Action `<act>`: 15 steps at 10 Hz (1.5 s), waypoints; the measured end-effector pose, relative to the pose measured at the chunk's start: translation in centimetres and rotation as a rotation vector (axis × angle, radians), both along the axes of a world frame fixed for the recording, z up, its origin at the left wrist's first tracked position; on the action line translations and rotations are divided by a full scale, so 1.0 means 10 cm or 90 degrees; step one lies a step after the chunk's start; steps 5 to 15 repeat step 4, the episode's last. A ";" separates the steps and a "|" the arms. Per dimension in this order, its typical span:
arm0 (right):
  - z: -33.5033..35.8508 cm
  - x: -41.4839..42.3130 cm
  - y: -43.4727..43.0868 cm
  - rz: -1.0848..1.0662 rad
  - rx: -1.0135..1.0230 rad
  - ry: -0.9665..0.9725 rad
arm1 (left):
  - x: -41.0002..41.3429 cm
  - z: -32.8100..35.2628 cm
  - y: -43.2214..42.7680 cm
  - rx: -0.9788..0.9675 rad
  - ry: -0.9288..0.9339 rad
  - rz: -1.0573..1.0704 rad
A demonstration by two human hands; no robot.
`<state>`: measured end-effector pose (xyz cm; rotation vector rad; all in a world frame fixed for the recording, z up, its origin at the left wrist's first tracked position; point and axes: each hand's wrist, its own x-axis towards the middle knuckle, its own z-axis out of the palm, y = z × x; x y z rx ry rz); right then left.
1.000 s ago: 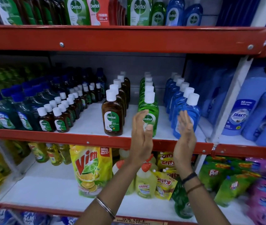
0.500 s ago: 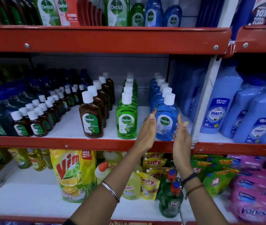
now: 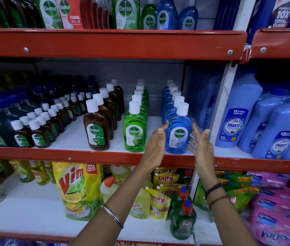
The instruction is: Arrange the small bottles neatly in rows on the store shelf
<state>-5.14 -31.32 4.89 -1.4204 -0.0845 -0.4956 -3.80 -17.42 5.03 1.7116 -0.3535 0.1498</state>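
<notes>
On the middle shelf stand straight rows of white-capped Dettol bottles: blue, green, brown, and two rows of small brown bottles further left. My left hand is flat, fingers apart, its fingertips against the left side of the front blue bottle. My right hand is open, palm towards the bottle's right side, close beside it; contact is unclear. Neither hand grips anything.
Large blue Shakti bottles fill the bay to the right, behind a white upright post. A red shelf lip runs overhead. Below are a Vim pouch, Giffy packs and Pril bottles.
Both hands moved right from the green row to the blue row and now flank its front bottle. The view also shifted to the right.
</notes>
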 end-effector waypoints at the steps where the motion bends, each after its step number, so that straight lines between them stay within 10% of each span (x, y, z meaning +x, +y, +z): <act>1: -0.01 0.01 -0.02 0.011 -0.003 -0.002 | 0.01 0.00 0.00 0.006 -0.003 -0.003; 4: -0.41 -0.57 -0.07 -0.185 -0.079 -0.042 | -0.22 0.35 0.29 0.061 -0.352 0.128; 15: -0.41 -0.57 -0.07 -0.185 -0.079 -0.042 | -0.22 0.35 0.29 0.061 -0.352 0.128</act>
